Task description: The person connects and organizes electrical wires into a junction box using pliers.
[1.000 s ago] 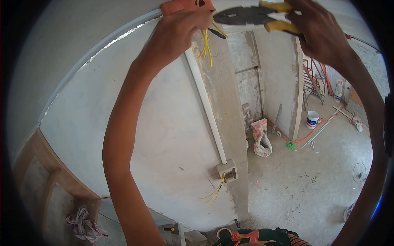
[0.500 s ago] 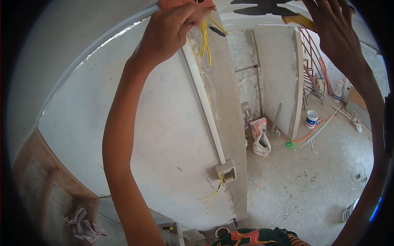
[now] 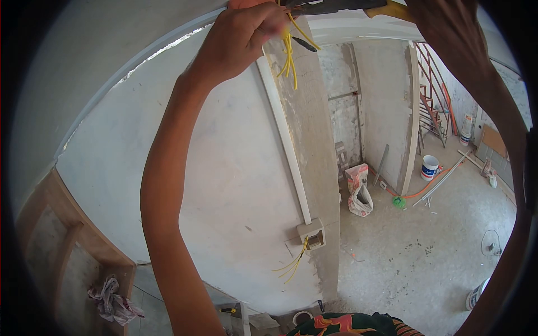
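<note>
High at the top of the view, my left hand is closed, thumb and fingers pinching yellow wires beside an orange box. One wire end nearby is wrapped in black. From the right, my right hand grips pliers by their yellow handles; part of the handles is cut off by the frame's top edge. The dark jaws point left, their tips right at my left fingertips and the wires. What lies between the jaws is hidden.
A white conduit runs down the wall to a switch box with more yellow wires. On the floor stand an open sack and a white bucket. Wooden framing is at lower left.
The pliers have moved down and left, from apart with open jaws to the wires by my left fingertips, their jaws now closer together. My left hand stays at the wires.
</note>
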Available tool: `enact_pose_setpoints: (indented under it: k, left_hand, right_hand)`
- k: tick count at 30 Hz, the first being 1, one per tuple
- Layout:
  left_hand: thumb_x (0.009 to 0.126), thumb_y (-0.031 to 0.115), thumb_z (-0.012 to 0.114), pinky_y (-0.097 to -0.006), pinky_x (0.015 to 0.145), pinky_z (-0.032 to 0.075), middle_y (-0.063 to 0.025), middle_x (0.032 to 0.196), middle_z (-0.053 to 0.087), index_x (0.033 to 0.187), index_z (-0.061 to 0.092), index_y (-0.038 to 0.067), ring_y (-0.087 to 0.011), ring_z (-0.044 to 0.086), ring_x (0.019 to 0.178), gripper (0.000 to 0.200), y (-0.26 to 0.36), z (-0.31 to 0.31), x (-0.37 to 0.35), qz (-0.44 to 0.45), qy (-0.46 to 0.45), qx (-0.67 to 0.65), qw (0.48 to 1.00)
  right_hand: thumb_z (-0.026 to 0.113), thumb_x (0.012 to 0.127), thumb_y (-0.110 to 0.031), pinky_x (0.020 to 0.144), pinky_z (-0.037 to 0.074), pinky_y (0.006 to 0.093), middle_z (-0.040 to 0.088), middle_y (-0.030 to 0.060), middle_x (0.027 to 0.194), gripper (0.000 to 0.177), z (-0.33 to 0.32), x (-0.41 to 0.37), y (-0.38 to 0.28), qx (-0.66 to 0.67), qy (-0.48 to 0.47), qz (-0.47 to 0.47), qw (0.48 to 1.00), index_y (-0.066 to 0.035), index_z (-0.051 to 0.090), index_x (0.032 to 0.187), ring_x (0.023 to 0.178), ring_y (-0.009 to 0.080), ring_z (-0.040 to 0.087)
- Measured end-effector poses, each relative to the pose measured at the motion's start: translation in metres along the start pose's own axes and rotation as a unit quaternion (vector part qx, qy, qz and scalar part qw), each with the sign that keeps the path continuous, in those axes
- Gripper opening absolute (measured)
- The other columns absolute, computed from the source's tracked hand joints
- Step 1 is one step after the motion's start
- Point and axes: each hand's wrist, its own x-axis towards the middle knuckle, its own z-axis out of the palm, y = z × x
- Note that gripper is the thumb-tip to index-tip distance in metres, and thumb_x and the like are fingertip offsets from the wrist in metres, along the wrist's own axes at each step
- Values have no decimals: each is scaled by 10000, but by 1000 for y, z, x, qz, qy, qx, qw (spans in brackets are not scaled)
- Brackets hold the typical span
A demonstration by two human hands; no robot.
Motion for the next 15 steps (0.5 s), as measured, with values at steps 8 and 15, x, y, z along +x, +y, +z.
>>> enact_pose_setpoints:
  k: [8,15]
  left_hand:
    - [932,60,558,-334,586,489,-105,721,589,861,549,-18,-219,582,639,106,7,1,0,32,7,92,995]
    - [1033,321,436,-321,812,539,-159,1098,652,1143,624,10,-236,664,957,379,-5,20,-15,30,121,92,988]
  right_hand:
    - [692,781,-171,745,431,380,548,81,982,248,-48,22,7,184,-396,44,898,22,668,935,875,219,541]
    - [646,872,-230,734,495,351,664,123,1123,536,-91,-4,3,535,-633,177,532,-8,457,1322,811,193,623]
